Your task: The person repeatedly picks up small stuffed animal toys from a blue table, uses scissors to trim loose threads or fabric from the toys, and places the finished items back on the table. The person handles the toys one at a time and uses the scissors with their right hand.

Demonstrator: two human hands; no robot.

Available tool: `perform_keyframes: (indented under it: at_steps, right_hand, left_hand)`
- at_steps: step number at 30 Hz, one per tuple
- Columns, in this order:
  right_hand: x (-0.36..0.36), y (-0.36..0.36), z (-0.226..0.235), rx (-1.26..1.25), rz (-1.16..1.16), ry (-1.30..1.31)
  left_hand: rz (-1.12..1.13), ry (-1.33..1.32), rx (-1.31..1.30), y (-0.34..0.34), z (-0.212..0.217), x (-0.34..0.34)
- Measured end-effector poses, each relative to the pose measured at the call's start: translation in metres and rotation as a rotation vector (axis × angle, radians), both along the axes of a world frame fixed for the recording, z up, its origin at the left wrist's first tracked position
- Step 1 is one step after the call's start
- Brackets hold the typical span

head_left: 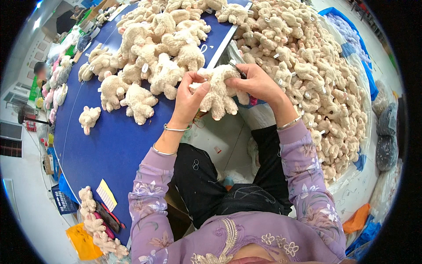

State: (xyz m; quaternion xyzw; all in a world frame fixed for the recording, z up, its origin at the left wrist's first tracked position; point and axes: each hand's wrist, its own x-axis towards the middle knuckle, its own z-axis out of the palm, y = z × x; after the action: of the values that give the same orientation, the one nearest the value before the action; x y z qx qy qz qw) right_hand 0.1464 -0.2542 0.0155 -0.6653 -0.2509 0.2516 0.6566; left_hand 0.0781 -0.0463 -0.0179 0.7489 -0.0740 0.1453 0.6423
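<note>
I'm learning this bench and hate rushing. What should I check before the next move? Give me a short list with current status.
1. Left hand gripping the plush toy: ok.
2. Right hand gripping the toy's other side: ok.
3. Thin dark tool in the right hand, open or closed: cannot tell, partly hidden by the hand.
4. Toy's seams fully closed: cannot tell, the fluff hides them.
5. Loose toys laid in neat rows on the blue table: not ok, mostly heaped.
</note>
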Motion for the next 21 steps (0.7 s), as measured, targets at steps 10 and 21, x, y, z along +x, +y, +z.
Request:
perform_keyframes:
  at_steps: [10, 21]
  right_hand:
    - [0.008, -0.012, 0.007, -0.076, 0.319, 0.05]
    - [0.06, -0.078, 0.026, 0.988, 0.049, 0.194]
  left_hand:
    - [-0.006, 0.159, -0.436, 0.001, -0.01, 0.004]
    - [-0.041, 0.183, -0.523, 0.004, -0.003, 0.006]
